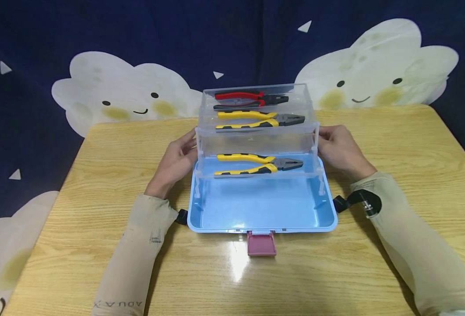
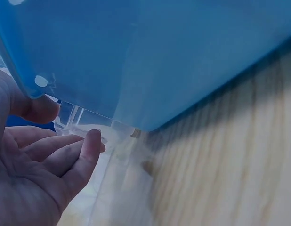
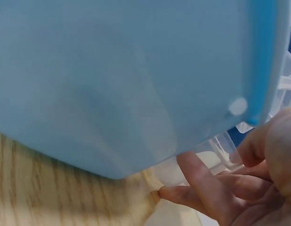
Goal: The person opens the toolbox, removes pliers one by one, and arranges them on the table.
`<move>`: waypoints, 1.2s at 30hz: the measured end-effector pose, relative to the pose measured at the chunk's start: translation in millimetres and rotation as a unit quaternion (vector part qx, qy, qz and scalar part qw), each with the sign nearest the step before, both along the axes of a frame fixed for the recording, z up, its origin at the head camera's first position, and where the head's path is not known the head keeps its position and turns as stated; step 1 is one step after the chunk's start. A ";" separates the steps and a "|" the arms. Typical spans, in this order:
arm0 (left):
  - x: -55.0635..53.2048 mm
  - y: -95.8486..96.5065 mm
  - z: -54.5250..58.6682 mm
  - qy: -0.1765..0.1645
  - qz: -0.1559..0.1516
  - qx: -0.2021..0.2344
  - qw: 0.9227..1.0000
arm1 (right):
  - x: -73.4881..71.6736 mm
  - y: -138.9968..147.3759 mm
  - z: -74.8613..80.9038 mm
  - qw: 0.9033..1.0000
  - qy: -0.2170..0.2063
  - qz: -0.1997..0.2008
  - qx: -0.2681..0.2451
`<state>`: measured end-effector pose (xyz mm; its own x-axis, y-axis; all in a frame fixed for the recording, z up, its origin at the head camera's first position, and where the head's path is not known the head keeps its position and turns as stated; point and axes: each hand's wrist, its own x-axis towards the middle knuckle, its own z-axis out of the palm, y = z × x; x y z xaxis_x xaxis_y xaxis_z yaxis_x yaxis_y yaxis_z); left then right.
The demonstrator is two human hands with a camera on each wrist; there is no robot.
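Note:
A light blue toolbox (image 1: 261, 204) stands with its clear trays raised in tiers. Red-and-black pliers (image 1: 252, 99) and yellow-and-black pliers (image 1: 260, 119) lie in the upper tray; another pair of yellow-and-black pliers (image 1: 260, 164) lies in the lower one. My left hand (image 1: 177, 160) is at the box's back left corner, thumb and fingers about the edge of the clear lid (image 2: 86, 117). At the opposite back corner, my right hand (image 1: 343, 151) holds the lid's other side, its fingertips partly hidden behind the trays. Both wrist views show the clear plastic between thumb and fingers.
A pink latch (image 1: 261, 244) hangs down from the toolbox's front rim. Under the box is a wood-grain table (image 1: 98, 210). A dark blue cloth (image 1: 224, 39) printed with clouds hangs behind the table's back edge.

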<state>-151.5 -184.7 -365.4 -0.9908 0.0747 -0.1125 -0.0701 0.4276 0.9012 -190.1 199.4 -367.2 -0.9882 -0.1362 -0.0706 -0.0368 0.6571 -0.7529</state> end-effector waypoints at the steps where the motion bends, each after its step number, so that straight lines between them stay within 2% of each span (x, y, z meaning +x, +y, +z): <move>1: 0.1 0.0 0.0 0.000 0.001 0.000 1.000 | 0.0 0.3 0.4 1.000 -0.001 0.000 0.001; 21: 0.6 -0.6 1.4 -0.003 -0.009 0.006 1.000 | 3.5 -1.8 4.0 1.000 -0.007 0.005 0.018; 36: 1.1 -0.5 -1.0 0.003 -0.007 0.002 1.000 | 3.3 -1.9 3.7 0.999 0.005 0.011 0.030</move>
